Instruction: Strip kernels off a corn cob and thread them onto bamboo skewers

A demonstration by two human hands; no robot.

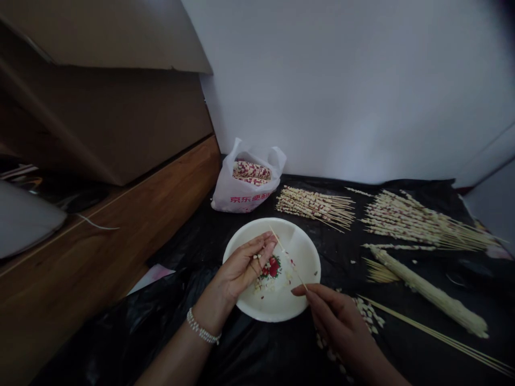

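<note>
My right hand (338, 316) pinches the lower end of a thin bamboo skewer (293, 264), which carries a few red and pale corn kernels. Its bare tip slants up past the fingertips of my left hand (249, 262). That hand is cupped, palm up, with a few loose pale kernels (256, 257) in its partly curled fingers. Below both hands stands a white bowl (301, 244) with a red-and-green print at its bottom and some kernels scattered inside. More loose kernels (370, 315) lie beside my right hand, which partly hides them.
Behind the bowl, a white plastic bag (245, 195) holds speckled corn cobs (252, 170). Kernel-threaded skewers lie in two bundles (314, 206) (406, 220) on black sheeting (185, 241). A stripped cob (434, 295) and bare skewers (438, 335) are at right; a cardboard box (100, 118) stands left.
</note>
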